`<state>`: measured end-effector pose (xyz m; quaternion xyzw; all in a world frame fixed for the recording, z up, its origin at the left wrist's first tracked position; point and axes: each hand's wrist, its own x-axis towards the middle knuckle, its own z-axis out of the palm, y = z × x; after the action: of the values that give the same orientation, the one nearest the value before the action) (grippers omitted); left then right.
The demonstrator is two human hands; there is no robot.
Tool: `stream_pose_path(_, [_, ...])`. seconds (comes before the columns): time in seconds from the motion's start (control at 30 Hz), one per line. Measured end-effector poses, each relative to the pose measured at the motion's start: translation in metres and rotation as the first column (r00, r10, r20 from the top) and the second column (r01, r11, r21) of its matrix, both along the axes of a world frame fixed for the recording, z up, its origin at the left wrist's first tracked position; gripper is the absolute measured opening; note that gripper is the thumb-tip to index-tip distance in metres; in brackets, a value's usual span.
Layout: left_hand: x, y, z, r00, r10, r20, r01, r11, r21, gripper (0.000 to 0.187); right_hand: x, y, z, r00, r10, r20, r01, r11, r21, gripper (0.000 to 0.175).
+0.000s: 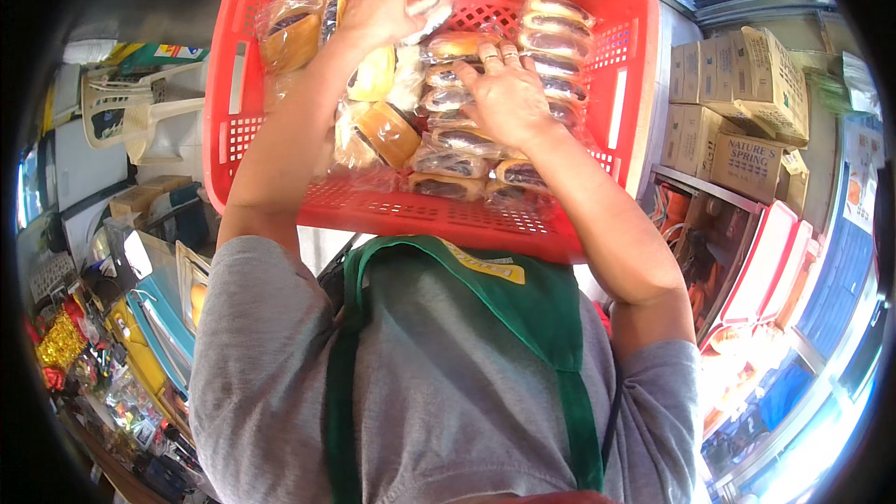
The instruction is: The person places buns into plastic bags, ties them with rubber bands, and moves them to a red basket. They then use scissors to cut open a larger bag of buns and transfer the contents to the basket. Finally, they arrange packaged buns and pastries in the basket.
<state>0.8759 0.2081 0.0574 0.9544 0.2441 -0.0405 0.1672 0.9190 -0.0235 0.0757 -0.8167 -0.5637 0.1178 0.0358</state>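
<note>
A red plastic basket (434, 213) in front of me holds several bread rolls in clear plastic wrap. At its far left side, my left hand (383, 10) grips a pale plastic-wrapped bread (428, 8), partly hidden by the fingers. My right hand (509, 87), with rings on it, lies palm down with fingers spread on a row of dark-filled wrapped rolls (448, 98). Another row of wrapped rolls (556, 35) runs along the right side. Between my forearms sit wrapped brown buns (388, 133) and a yellow-topped bun (372, 75).
Stacked cardboard boxes (745, 84) stand to the right, above red-edged white trays (759, 273). A cream plastic chair (140, 108) is at the left. Lower left, cluttered small goods (133, 399) lie beside a teal container (164, 322).
</note>
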Motion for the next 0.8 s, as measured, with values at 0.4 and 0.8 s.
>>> stream_pose_path(0.4, [0.037, -0.034, -0.049, 0.972, 0.010, 0.236, 0.135, 0.795, -0.591, 0.061, 0.016, 0.004, 0.004, 0.979, -0.071, -0.189, 0.116, 0.964, 0.239, 0.043])
stream_pose_path(0.8, [0.030, -0.014, -0.055, 0.951, 0.275, -0.144, -0.186, 0.134, -0.973, 0.045, 0.057, 0.043, 0.004, 0.980, -0.193, 0.058, 0.182, 0.972, 0.148, 0.054])
